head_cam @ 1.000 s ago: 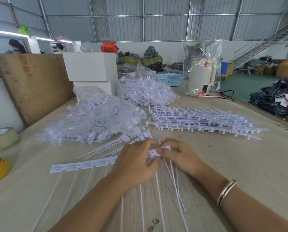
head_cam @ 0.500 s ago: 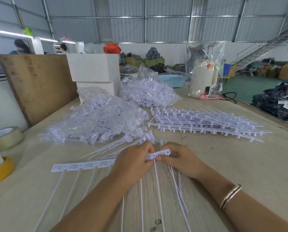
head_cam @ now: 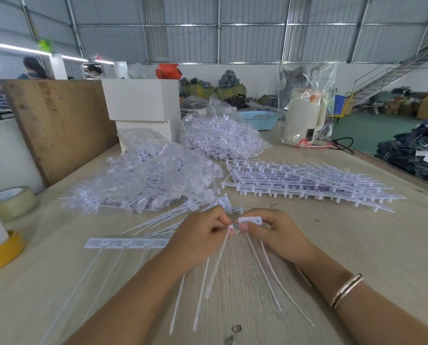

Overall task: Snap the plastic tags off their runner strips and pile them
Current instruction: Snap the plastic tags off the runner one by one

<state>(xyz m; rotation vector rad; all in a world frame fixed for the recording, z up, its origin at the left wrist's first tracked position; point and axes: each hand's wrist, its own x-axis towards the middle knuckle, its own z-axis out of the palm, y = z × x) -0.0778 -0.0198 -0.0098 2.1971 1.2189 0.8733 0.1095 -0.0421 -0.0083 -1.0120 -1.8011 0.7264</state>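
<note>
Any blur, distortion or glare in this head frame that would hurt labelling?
Head view: wide-angle bending bows the roof beams and table edge; the tag tail below the left hand is smeared by motion; right hand fairly sharp; even light, mild glare on the clear bag.

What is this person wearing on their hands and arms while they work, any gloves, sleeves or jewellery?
No gloves: both the left hand and the right hand are bare. No sleeves show either; both forearms are uncovered as far as the frame reaches. The only thing worn is a thin bangle on the right wrist, gold-toned with a dark band along it. No rings can be made out.
</note>
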